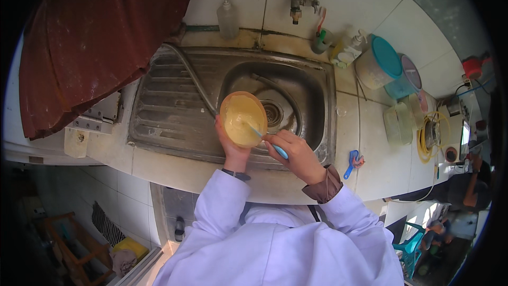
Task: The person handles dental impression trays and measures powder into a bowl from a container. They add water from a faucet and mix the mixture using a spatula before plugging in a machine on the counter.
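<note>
My left hand (233, 149) cups a yellow-orange mixing bowl (226, 103) from below, holding it tilted over the steel sink (312, 92). Pale yellow creamy paste (239, 119) coats the inside of the bowl. Closed around a light-blue-handled spatula (280, 151), my right hand (296, 153) keeps its end in the paste. The shape of the spatula's tip is hidden in the paste. To the right on the counter lies a small blue handled piece (350, 165) with pink material at one end.
A grey hose (190, 74) crosses the sink's ridged drainboard, beneath a wall tap (297, 2). Pump bottles (228, 18), a cup with brushes (321, 41) and lidded tubs (378, 63) line the back and right. Dark red cloth (100, 42) hangs at upper left.
</note>
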### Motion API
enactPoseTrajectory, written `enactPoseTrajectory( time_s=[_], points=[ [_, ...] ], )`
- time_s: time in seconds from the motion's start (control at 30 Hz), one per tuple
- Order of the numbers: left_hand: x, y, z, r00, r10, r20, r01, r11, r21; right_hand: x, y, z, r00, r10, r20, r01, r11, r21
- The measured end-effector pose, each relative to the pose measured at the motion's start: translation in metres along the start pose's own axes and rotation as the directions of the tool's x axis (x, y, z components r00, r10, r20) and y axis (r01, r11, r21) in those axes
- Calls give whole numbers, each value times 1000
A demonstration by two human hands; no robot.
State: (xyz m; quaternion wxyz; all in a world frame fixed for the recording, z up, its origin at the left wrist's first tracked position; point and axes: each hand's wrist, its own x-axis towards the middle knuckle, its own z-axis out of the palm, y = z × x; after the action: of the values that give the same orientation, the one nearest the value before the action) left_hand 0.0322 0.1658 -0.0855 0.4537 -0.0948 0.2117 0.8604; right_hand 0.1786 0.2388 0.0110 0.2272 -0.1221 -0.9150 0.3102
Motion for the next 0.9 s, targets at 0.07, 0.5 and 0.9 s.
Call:
enactPoseTrajectory(
  time_s=[0.07,0.5,0.9],
  points=[
    [2,-3,-1,1000,13,-12,-13,1000,15,9,3,5,997,28,-77,-27,1000,16],
    [1,-7,-3,999,-4,-39,6,998,66,6,-12,20,999,-29,-25,31,996,84],
    [3,3,-11,999,51,18,-52,996,75,-3,-19,-1,976,-62,209,54,998,41]
  ],
)
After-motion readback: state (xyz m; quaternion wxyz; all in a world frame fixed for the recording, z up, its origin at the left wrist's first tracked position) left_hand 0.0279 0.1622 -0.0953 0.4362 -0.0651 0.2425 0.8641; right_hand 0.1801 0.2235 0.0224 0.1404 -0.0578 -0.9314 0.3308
